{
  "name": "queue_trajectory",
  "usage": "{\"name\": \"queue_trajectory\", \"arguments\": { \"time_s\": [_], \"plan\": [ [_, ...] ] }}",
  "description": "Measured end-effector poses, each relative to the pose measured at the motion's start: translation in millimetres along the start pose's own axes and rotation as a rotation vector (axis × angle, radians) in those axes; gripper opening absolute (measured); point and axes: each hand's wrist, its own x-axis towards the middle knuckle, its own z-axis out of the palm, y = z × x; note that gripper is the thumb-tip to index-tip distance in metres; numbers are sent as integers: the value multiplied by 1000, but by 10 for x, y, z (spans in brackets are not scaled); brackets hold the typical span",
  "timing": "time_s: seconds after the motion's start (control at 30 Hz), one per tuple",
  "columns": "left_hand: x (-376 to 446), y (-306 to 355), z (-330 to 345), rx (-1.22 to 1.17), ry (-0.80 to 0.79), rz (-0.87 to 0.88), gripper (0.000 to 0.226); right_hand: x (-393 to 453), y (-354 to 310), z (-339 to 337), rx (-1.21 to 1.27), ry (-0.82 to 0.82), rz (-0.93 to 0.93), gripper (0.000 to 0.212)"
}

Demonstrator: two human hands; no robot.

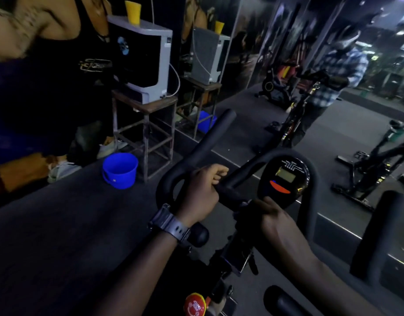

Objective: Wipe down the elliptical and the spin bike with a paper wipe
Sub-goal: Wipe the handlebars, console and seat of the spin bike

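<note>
The spin bike's black handlebar curves up in front of me, with a round black console showing a small screen and a red button. My left hand, with a watch at the wrist, grips the handlebar's crossbar left of the console. My right hand is curled around the bar's centre just below the console. No paper wipe shows in either hand; the light is dim and the right hand is blurred. A red knob sits low on the frame.
A blue bucket stands on the dark floor at left, beside a metal stand holding a grey water purifier. A person in a dark top stands at far left. Mirrors ahead reflect the room. Another bike stands at right.
</note>
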Motion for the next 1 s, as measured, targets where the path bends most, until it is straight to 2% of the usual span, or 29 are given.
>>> {"name": "queue_trajectory", "arguments": {
  "time_s": [0.1,0.2,0.33,0.43,0.53,0.63,0.67,0.77,0.83,0.93,1.0],
  "plan": [
    [36,-2,13,-1,-8,1,59,344,-125,99,-145,-3,-73,25],
    [39,-39,-8,19,-1,12,52,700,-239,76,-128,7,-54,12],
    [25,1,1,9,7,-9,59,444,-131,-34,-151,-40,-79,30],
    [46,20,1,47,-36,16,62,661,-54,-199,-409,-37,-142,4],
    [26,47,-10,90,-74,5,62,1072,129,-416,-574,28,9,21],
    [4,96,-31,82,-67,-13,64,1071,79,-442,-592,-10,162,10],
    [7,101,-29,67,-68,-5,65,993,-77,-394,-593,-71,168,11],
    [19,92,-30,36,-71,2,68,866,-336,-261,-518,-155,-26,11],
    [32,91,-20,73,-77,-24,66,996,-172,-462,-554,-165,52,21],
    [155,141,29,33,-59,-113,63,1213,55,-718,-666,-28,250,21],
    [336,194,52,-26,-33,-194,60,1206,-137,-591,-672,-29,213,21]
  ]
}}
